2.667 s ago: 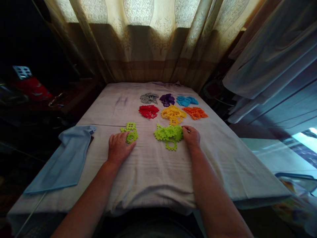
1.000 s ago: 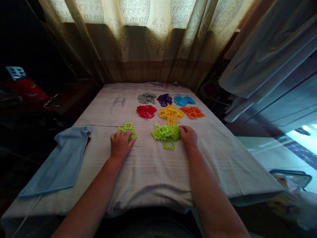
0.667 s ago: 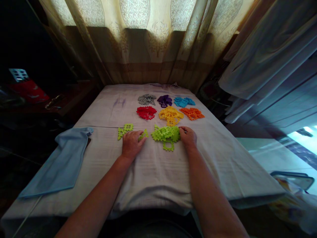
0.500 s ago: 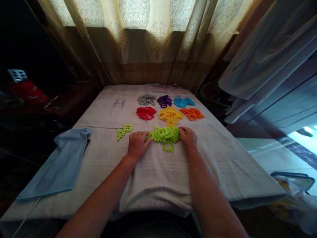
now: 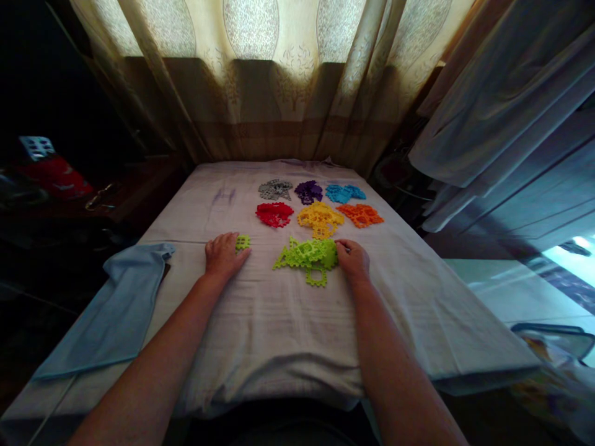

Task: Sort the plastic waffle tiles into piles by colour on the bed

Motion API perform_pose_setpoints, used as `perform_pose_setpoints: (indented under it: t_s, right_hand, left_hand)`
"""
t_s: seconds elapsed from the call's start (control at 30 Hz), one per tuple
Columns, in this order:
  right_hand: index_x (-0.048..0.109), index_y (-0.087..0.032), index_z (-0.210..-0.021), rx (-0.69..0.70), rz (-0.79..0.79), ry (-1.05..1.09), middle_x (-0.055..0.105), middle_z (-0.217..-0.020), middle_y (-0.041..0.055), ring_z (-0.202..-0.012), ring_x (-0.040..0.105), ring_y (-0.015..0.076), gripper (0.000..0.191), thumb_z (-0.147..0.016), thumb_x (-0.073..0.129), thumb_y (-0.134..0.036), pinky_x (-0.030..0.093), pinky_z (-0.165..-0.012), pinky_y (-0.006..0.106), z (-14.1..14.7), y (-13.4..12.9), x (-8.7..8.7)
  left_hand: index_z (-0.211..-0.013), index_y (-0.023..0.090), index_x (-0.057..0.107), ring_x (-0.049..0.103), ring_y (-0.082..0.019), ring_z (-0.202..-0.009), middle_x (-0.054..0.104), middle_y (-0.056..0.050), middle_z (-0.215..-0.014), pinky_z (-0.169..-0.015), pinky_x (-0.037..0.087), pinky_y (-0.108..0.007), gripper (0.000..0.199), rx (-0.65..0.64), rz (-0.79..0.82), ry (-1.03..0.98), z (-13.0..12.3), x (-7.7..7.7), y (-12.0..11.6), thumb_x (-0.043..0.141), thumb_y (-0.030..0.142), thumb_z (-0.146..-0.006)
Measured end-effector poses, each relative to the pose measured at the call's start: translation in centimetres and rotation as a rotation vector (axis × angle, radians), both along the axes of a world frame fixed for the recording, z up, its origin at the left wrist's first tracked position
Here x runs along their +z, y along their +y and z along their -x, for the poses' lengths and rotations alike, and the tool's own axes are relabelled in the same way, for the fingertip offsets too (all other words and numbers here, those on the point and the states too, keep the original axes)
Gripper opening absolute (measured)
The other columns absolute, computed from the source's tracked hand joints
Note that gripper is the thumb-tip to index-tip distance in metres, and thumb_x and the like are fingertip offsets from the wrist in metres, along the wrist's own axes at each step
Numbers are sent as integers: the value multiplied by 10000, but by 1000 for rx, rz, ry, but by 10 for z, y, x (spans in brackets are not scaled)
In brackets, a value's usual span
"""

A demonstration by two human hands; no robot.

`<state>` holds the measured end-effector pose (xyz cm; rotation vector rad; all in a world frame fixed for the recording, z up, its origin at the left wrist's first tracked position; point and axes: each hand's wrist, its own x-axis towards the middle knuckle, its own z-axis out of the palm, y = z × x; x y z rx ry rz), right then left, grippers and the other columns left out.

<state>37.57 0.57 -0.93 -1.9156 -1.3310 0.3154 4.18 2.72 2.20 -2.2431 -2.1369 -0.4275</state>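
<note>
In the head view, a pile of lime-green plastic building pieces (image 5: 307,253) lies on the cloth-covered table, with flat, toothed edges and square openings. One square frame (image 5: 317,277) pokes out at its near side. My right hand (image 5: 354,257) is closed at the pile's right end, fingertips pinching a green piece there. To the left, my left hand (image 5: 224,254) rests over a few separate green pieces, its thumb apart from the fingers. A green lattice square (image 5: 242,243) shows beside its fingers; the neighbouring piece is hidden under the hand.
Beyond the green pile lie red (image 5: 274,214), yellow (image 5: 320,217) and orange (image 5: 361,215) piles, with grey (image 5: 276,189), purple (image 5: 308,192) and light-blue (image 5: 344,193) ones behind. A blue cloth (image 5: 105,316) drapes over the table's left side. A curtain (image 5: 279,118) hangs at the back.
My left hand has left the left end of the green pile and moved left onto the separate green pieces. The right hand stays at the pile's right end.
</note>
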Motion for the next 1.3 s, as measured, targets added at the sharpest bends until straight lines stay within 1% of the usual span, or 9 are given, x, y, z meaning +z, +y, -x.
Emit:
perform_pose_setpoints:
  t_s: [0.27,0.43,0.6,0.7,0.8,0.9,1.0,1.13,1.3]
  right_hand:
    - [771,-214,-902,-8,-37,2,764,-911,58,-820,672,209,320,-800,500,-351,520,-815,322,-1,2,-4]
    - [771,-221,-902,-21,-29,-6,765,-923,59,-822,673,212,313,-801,507,-355,521,-822,329,1,2,-3]
    - [770,-216,-904,-16,-31,-5,764,-929,64,-824,674,213,323,-803,496,-355,522,-824,335,0,1,-3]
    - [770,-219,-904,-4,-41,19,764,-934,61,-826,677,212,320,-798,500,-354,527,-823,333,-3,1,-3]
    - [770,-209,-907,-27,-44,35,763,-961,71,-853,681,219,321,-793,500,-340,526,-851,344,-6,2,-1]
    - [770,-203,-915,-58,-34,47,760,-970,83,-866,684,230,318,-790,510,-336,523,-867,357,-7,2,0]
    - [767,-212,-916,-58,-39,49,757,-959,78,-853,682,227,308,-792,514,-337,524,-857,358,-5,1,-1]
    - [756,-204,-944,-52,-41,33,749,-975,84,-853,673,221,321,-803,500,-336,523,-847,357,-1,1,-5]
    - [724,-188,-1067,-55,-64,-15,722,-1106,106,-995,658,231,363,-842,490,-349,491,-940,377,6,2,-6]
  left_hand:
    - [-1278,230,573,552,-290,-1236,639,-124,-1312,-1091,292,-504,475,-43,22,-19,-7,4,4,569,449,-857]
    - [-1306,205,570,572,-276,-1219,651,-127,-1293,-1066,352,-445,525,-152,3,-120,-39,4,-6,595,474,-856]
    - [-1328,222,550,537,-278,-1264,614,-113,-1354,-1126,294,-491,557,-266,1,-162,-66,-2,-16,626,488,-844]
    - [-1340,237,534,485,-277,-1320,558,-112,-1419,-1146,269,-501,567,-278,-18,-115,-57,-2,-19,630,490,-842]
    - [-1312,218,564,456,-295,-1345,523,-141,-1444,-1144,275,-496,519,-174,-61,-16,-25,0,-22,605,458,-853]
    - [-1290,170,581,494,-331,-1297,527,-185,-1418,-1057,386,-478,504,-18,-48,56,10,-1,-26,562,431,-859]
    - [-1274,164,588,575,-319,-1182,623,-172,-1291,-980,448,-446,479,12,-15,63,33,-6,-27,500,422,-881]
    - [-1210,190,630,627,-283,-1087,687,-137,-1190,-959,467,-413,389,-24,-49,46,36,-8,-24,482,314,-873]
    - [-1182,207,638,649,-242,-1064,699,-101,-1183,-943,499,-370,357,-58,-50,-154,13,-2,-21,513,309,-864]
